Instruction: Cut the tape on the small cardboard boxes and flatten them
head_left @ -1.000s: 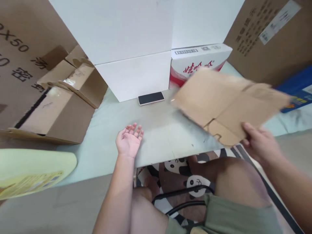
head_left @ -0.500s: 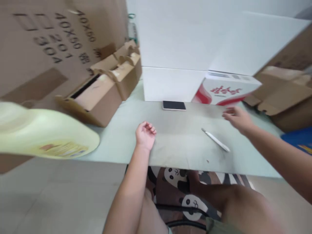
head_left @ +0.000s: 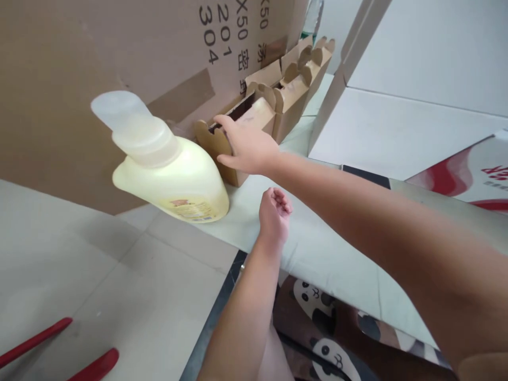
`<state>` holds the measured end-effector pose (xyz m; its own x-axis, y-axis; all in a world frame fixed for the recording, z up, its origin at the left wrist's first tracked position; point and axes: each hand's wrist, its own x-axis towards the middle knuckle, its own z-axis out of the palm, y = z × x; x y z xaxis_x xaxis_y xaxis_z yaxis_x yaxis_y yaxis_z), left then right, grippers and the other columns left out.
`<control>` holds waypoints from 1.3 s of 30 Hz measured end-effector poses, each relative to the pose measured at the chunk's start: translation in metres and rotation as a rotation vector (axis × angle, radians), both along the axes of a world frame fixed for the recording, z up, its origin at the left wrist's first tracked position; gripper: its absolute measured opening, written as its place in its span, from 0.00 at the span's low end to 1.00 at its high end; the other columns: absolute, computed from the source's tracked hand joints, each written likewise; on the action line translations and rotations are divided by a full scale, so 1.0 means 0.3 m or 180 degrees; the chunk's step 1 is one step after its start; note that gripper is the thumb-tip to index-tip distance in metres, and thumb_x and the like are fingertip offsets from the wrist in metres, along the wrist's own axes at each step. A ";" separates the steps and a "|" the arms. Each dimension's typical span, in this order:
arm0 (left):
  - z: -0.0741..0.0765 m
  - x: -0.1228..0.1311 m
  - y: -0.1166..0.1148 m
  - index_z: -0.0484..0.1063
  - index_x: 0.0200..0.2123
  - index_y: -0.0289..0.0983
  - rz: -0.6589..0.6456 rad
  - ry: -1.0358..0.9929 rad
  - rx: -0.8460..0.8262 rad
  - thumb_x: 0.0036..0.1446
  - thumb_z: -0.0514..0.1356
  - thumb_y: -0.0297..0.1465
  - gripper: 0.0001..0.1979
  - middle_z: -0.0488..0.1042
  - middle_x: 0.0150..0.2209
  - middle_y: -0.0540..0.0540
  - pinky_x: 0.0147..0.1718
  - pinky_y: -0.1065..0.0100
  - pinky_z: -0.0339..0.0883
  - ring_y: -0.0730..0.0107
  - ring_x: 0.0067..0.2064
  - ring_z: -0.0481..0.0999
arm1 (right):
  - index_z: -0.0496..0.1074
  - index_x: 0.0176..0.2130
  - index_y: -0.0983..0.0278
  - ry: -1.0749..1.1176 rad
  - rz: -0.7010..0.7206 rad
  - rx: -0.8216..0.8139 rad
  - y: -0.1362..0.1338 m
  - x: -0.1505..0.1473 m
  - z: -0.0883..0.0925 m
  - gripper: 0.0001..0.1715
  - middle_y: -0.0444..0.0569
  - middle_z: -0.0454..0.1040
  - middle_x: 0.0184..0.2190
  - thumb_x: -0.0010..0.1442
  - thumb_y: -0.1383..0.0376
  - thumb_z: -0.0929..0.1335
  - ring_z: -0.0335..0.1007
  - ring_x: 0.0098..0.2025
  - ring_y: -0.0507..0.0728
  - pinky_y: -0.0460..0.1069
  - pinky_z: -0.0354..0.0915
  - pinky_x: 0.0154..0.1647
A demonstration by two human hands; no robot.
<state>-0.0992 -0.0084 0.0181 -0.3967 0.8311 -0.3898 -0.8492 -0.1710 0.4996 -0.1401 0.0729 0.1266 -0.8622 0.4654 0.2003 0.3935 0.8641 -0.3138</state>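
My right hand [head_left: 250, 145] reaches across to the left, over the nearest open cardboard box [head_left: 234, 174]. Thumb and forefinger are spread apart at the box's near end; some fingers are hidden, and no held thing shows. Below it my left hand [head_left: 275, 214] rests on the table [head_left: 317, 248], palm turned up, fingers curled in with nothing visible in them. A pale yellow pump-less bottle with a translucent cap [head_left: 178, 174] stands tilted in view just left of the box.
Behind stands a large printed carton [head_left: 130, 53]. More small cardboard boxes [head_left: 296, 95] line up beyond, near a clear bottle [head_left: 313, 21]. A dark phone [head_left: 365, 176] lies by the white box [head_left: 377, 137]; a red-and-white box [head_left: 472, 169] is at right. Red bars [head_left: 35, 341] show lower left.
My right hand has swung from the right side of the table to the cardboard box at left. The view has turned left, and the white pen-like tool is out of sight. My left hand stays curled.
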 end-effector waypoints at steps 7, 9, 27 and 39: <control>0.020 0.011 -0.062 0.66 0.21 0.38 0.0755 0.1968 -0.0198 0.64 0.54 0.35 0.18 0.59 0.19 0.53 0.25 0.70 0.54 0.75 0.23 0.59 | 0.70 0.47 0.62 -0.0018 -0.0332 0.0141 0.016 0.042 -0.030 0.14 0.54 0.75 0.49 0.62 0.59 0.67 0.71 0.49 0.64 0.57 0.68 0.45; 0.061 0.015 -0.109 0.63 0.19 0.38 0.1526 0.2696 -0.0039 0.64 0.54 0.34 0.20 0.57 0.17 0.53 0.24 0.68 0.53 0.75 0.22 0.58 | 0.72 0.41 0.62 0.0191 -0.0389 0.0204 0.010 0.115 -0.040 0.09 0.52 0.75 0.45 0.62 0.61 0.67 0.71 0.46 0.63 0.55 0.67 0.43; 0.210 0.202 -0.090 0.74 0.44 0.42 -0.0282 0.4817 0.0570 0.51 0.62 0.30 0.15 0.70 0.46 0.44 0.52 0.56 0.67 0.58 0.50 0.72 | 0.70 0.39 0.59 0.0558 -0.0850 -0.0007 -0.550 1.320 -0.080 0.09 0.58 0.68 0.63 0.65 0.71 0.63 0.72 0.23 0.50 0.50 0.67 0.24; 0.115 0.250 0.005 0.68 0.54 0.42 -0.0129 0.5130 0.0976 0.54 0.65 0.48 0.28 0.73 0.46 0.43 0.48 0.57 0.70 0.59 0.47 0.75 | 0.60 0.62 0.54 0.2483 -0.1595 -0.0705 -0.443 1.283 -0.292 0.30 0.55 0.72 0.53 0.63 0.60 0.69 0.71 0.53 0.62 0.60 0.71 0.52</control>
